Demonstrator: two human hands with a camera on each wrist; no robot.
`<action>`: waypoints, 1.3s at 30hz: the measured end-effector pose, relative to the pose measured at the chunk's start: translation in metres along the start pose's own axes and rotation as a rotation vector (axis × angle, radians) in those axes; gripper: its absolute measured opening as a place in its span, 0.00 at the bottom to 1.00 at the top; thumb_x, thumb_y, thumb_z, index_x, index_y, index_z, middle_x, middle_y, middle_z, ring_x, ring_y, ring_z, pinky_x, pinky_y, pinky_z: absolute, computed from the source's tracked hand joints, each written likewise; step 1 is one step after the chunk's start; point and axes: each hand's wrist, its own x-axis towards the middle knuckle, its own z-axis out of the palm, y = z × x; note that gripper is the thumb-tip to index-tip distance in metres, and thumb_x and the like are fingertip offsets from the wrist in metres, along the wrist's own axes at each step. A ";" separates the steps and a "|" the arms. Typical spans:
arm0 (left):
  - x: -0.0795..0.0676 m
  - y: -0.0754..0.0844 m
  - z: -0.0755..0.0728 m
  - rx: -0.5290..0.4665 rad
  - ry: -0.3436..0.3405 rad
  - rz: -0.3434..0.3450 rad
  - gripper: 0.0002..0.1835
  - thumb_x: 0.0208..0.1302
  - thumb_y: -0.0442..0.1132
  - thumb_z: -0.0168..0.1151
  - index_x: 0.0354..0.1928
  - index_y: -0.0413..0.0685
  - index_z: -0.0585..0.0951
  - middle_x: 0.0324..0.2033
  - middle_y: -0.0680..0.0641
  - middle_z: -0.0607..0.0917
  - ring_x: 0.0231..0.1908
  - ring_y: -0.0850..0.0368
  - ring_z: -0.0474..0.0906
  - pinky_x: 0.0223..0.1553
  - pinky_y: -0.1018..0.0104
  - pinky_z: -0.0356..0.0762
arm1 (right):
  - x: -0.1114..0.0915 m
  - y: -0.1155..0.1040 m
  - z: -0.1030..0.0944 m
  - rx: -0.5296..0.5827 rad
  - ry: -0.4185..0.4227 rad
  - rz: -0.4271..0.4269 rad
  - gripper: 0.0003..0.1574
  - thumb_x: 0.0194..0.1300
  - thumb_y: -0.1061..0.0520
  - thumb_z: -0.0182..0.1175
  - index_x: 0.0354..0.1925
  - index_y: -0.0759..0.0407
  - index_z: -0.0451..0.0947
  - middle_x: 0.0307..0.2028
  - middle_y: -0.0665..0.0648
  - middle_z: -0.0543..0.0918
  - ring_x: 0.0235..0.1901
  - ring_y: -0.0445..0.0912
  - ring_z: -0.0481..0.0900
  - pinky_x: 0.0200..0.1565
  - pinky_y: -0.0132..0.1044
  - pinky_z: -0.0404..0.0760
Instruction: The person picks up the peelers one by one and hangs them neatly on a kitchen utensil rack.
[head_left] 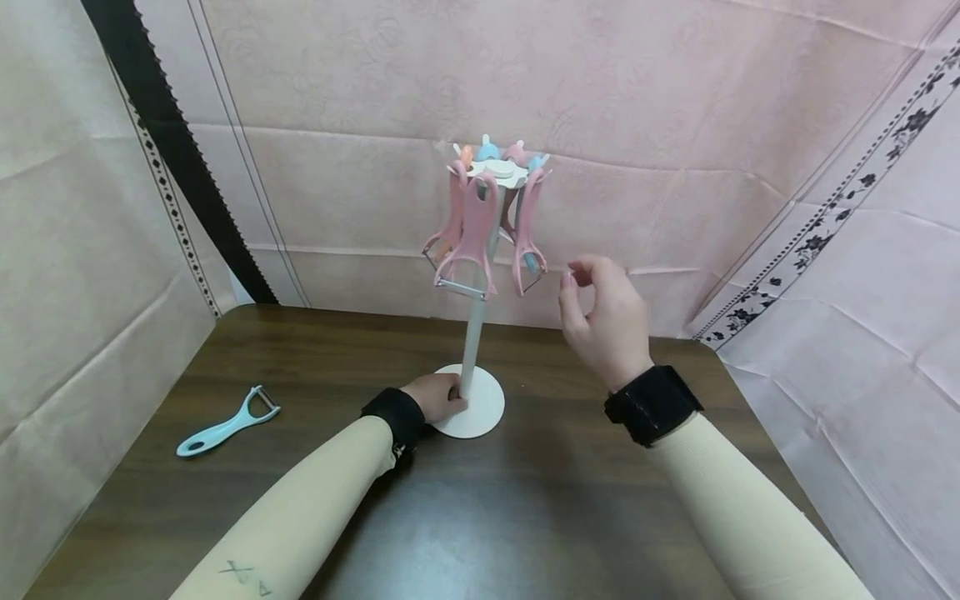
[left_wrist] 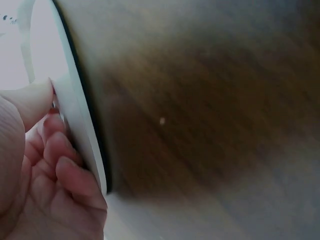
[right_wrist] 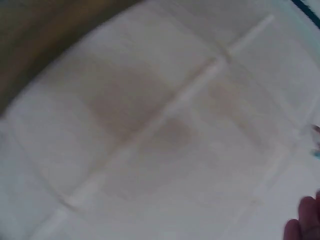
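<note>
A white rack [head_left: 473, 342] stands upright, its slim pole rising from a round base [head_left: 486, 408]. At the bottom of the pole, my left hand [head_left: 437, 397] grips it just above the base. The left wrist view shows that hand's curled fingers [left_wrist: 62, 150] close against the base disc [left_wrist: 75, 100]. Several pink peelers [head_left: 477, 225] hang from the rack's top, with blue and orange pieces among them. To the right of the hanging peelers, my right hand [head_left: 607, 321] is raised in the air, fingers loosely bent and apparently holding nothing. Only its fingertips [right_wrist: 306, 215] show in the right wrist view.
A light blue peeler [head_left: 228, 423] lies on the left part of the brown wooden table [head_left: 465, 517]. Pale patterned cloth [head_left: 360, 192] hangs behind the table and at both sides, close beyond the rack. A black strip [head_left: 187, 142] runs down the cloth at back left.
</note>
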 end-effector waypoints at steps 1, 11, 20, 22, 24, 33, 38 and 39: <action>-0.001 0.000 -0.001 -0.006 -0.007 0.011 0.07 0.67 0.39 0.61 0.36 0.44 0.76 0.24 0.50 0.74 0.27 0.56 0.70 0.33 0.64 0.68 | -0.007 0.006 0.004 0.012 -0.038 0.038 0.14 0.69 0.56 0.54 0.44 0.65 0.76 0.36 0.59 0.81 0.38 0.50 0.79 0.41 0.44 0.76; 0.005 -0.019 0.006 -0.106 -0.035 0.041 0.06 0.65 0.40 0.63 0.34 0.47 0.76 0.25 0.51 0.75 0.28 0.57 0.71 0.32 0.65 0.68 | -0.094 0.054 0.071 0.399 -0.630 0.599 0.17 0.68 0.55 0.60 0.51 0.63 0.75 0.40 0.53 0.81 0.38 0.47 0.78 0.41 0.41 0.76; -0.011 -0.024 0.000 -0.218 -0.033 0.020 0.07 0.61 0.36 0.67 0.38 0.46 0.77 0.29 0.50 0.78 0.33 0.55 0.74 0.39 0.62 0.73 | -0.135 0.039 0.118 0.526 -0.787 0.656 0.17 0.65 0.57 0.64 0.50 0.63 0.75 0.40 0.54 0.81 0.41 0.47 0.78 0.44 0.41 0.78; -0.020 -0.029 -0.002 -0.241 -0.042 0.047 0.07 0.61 0.35 0.66 0.38 0.44 0.78 0.30 0.50 0.78 0.33 0.56 0.74 0.39 0.62 0.73 | -0.139 0.036 0.124 0.538 -0.800 0.641 0.18 0.64 0.56 0.65 0.50 0.61 0.76 0.40 0.54 0.82 0.40 0.46 0.79 0.43 0.40 0.78; -0.034 -0.035 -0.008 -0.266 -0.053 0.080 0.07 0.61 0.33 0.66 0.39 0.42 0.78 0.30 0.50 0.79 0.33 0.57 0.75 0.39 0.62 0.74 | -0.140 0.033 0.129 0.535 -0.823 0.621 0.20 0.63 0.55 0.66 0.52 0.60 0.77 0.39 0.53 0.83 0.39 0.45 0.79 0.42 0.38 0.78; -0.111 -0.099 -0.074 -0.206 0.049 0.016 0.13 0.58 0.36 0.69 0.40 0.39 0.78 0.30 0.50 0.79 0.33 0.56 0.76 0.36 0.62 0.74 | -0.125 0.024 0.136 0.481 -0.951 0.624 0.19 0.65 0.51 0.64 0.52 0.56 0.80 0.36 0.52 0.82 0.38 0.46 0.76 0.42 0.38 0.75; -0.146 -0.139 -0.114 -0.025 0.050 -0.142 0.19 0.53 0.42 0.72 0.39 0.36 0.76 0.29 0.48 0.77 0.31 0.54 0.73 0.33 0.60 0.71 | -0.116 0.027 0.148 0.415 -1.029 0.701 0.16 0.64 0.46 0.64 0.47 0.51 0.81 0.33 0.53 0.81 0.35 0.47 0.77 0.39 0.40 0.75; -0.153 -0.146 -0.120 0.006 0.037 -0.183 0.21 0.53 0.44 0.73 0.39 0.35 0.76 0.29 0.47 0.76 0.31 0.54 0.72 0.33 0.60 0.70 | -0.115 0.027 0.150 0.402 -1.037 0.713 0.15 0.64 0.45 0.64 0.45 0.50 0.81 0.32 0.53 0.81 0.34 0.47 0.78 0.38 0.40 0.75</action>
